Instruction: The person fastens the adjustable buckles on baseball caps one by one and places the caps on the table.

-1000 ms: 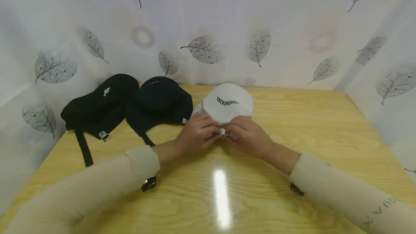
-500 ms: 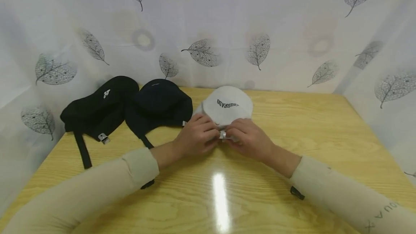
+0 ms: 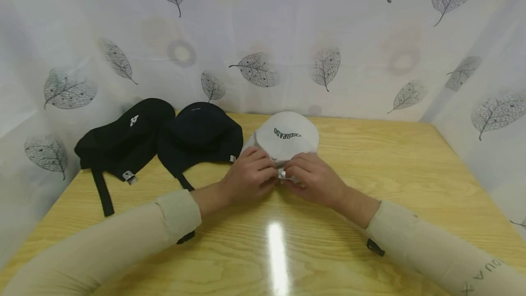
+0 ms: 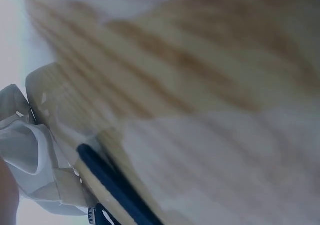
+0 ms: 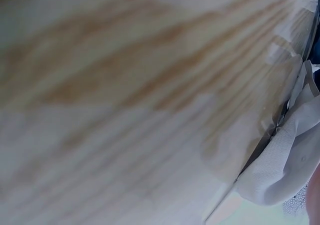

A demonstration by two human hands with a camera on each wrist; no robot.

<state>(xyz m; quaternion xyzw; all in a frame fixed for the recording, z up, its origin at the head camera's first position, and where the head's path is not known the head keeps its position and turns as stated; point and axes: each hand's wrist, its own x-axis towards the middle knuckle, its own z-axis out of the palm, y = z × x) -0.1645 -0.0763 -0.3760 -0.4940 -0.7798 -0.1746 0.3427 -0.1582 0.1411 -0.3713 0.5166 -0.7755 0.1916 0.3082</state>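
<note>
A white cap (image 3: 286, 136) with dark COLORADO lettering lies at the back middle of the table, its strap side toward me. My left hand (image 3: 250, 172) pinches the cap's strap on one side of a small silvery buckle (image 3: 282, 175). On the other side, my right hand (image 3: 315, 178) pinches the strap end right by that buckle, fingertips nearly meeting the left ones. Much of the strap is hidden behind the fingers. The left wrist view catches the white cap (image 4: 50, 180) at its left edge; the right wrist view has the cap (image 5: 272, 167) at its right edge.
Left of the white cap lies a navy cap (image 3: 201, 127), its strap partly under my left forearm. Beside it, a black cap (image 3: 135, 131) has a loose strap (image 3: 102, 191) and a metal clasp (image 3: 129, 177). A leaf-printed curtain (image 3: 283, 22) stands behind the wooden table (image 3: 390, 163).
The whole scene sits slightly lower in the head view. Both hands stay at the white cap's strap, with only small finger shifts around the buckle.
</note>
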